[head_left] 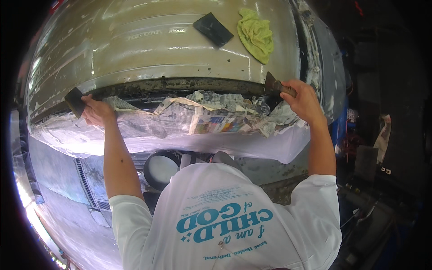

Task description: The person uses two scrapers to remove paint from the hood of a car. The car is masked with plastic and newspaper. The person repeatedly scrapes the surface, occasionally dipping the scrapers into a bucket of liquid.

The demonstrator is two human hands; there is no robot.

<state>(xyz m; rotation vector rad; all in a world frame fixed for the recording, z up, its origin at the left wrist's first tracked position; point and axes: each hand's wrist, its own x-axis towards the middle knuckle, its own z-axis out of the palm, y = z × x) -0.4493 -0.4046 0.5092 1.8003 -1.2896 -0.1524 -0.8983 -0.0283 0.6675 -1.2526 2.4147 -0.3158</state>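
At the far left of the beige vehicle roof [148, 49], my left hand [96, 111] grips a dark flat rectangular pad [75, 102]; its exact kind is unclear. On the right, my right hand [302, 100] is closed around the handle of a putty knife [271, 83]. Its dark, wide blade sits at the right end of a dark channel [193, 84] along the roof's near edge. Crumbs of dark debris lie in that channel and a few on the roof. Crumpled newspaper [175, 118] covers the side just below the channel, between my hands.
Farther up the roof lie a dark square sheet [213, 29] and a crumpled yellow-green cloth [255, 37]. White plastic sheeting [270, 144] hangs below the newspaper. Under my left arm stands a dark round container [161, 171] with a pale inside. Dark clutter fills the right side.
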